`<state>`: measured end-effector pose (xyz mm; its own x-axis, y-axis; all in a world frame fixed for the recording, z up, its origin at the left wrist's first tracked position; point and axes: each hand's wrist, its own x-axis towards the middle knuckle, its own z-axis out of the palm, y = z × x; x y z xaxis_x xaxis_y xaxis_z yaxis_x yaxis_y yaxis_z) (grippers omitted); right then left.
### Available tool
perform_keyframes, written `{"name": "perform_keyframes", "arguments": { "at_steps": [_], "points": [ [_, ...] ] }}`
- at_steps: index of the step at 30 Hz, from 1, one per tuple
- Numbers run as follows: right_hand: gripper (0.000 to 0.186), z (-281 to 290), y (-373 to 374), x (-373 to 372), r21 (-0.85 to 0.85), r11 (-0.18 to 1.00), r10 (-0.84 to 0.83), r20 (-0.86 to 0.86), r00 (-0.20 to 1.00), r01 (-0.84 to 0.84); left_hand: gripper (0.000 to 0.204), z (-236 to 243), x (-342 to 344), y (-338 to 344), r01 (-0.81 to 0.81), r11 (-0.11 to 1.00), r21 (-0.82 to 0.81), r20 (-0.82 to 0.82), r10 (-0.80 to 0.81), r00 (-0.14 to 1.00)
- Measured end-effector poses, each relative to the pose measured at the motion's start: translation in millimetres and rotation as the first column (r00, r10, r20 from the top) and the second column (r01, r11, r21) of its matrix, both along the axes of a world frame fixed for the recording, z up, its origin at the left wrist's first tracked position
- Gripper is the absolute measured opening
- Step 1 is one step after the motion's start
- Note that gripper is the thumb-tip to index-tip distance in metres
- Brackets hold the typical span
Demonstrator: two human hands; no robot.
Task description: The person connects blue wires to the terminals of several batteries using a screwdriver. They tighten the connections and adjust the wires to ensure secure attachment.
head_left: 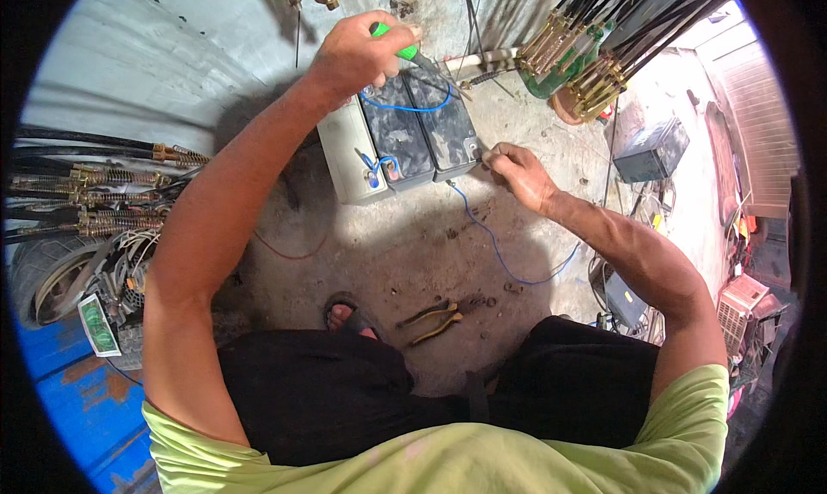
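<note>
My left hand (366, 55) is closed on a green-handled tool (389, 42), perhaps a screwdriver, above the far end of three batteries side by side: a pale grey one (343, 149) and two dark ones (392, 132) (438, 132). Short blue wires join their terminals. At the near right corner of the rightmost battery, my right hand (515, 168) has its fingers curled; whatever they pinch is hidden. A long blue wire (491, 236) runs over the floor from near that battery. Yellow-handled pliers (439, 326) lie on the floor near my sandaled foot.
Brass-fitted hoses (121, 197) lie at left above a tire (60, 283) and a blue rusty surface (77, 408). More hoses (594, 89), a green bottle (547, 80) and another battery (650, 149) are at upper right. A crate (741, 317) and clutter sit at far right.
</note>
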<state>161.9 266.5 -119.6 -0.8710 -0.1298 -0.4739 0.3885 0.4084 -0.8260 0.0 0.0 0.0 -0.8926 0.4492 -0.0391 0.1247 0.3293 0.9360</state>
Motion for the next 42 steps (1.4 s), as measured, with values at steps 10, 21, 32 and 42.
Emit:
{"name": "perform_keyframes", "arguments": {
  "at_steps": [10,21,32,42],
  "points": [
    [0.061,31.4,-4.5,-35.3,0.313,0.903,0.303,0.024,0.953,-0.295,0.030,1.1,4.4,9.2,0.018,1.000,-0.013,0.010,-0.018,1.000],
    [0.043,13.4,30.7,-35.9,0.406,0.912,0.106,-0.108,0.989,-0.054,0.031,6.1,2.6,6.4,0.022,1.000,0.019,0.017,-0.022,1.000],
    [0.045,51.1,-2.0,-12.7,0.473,0.842,0.469,-0.407,0.784,-0.259,0.031,-0.2,1.8,3.9,0.036,0.999,0.007,-0.006,-0.036,0.999],
    [0.030,-4.2,8.3,4.6,0.483,0.849,0.290,-0.089,0.953,-0.213,0.031,0.1,0.5,0.1,0.014,1.000,-0.008,-0.048,-0.014,0.999]
  ]
}}
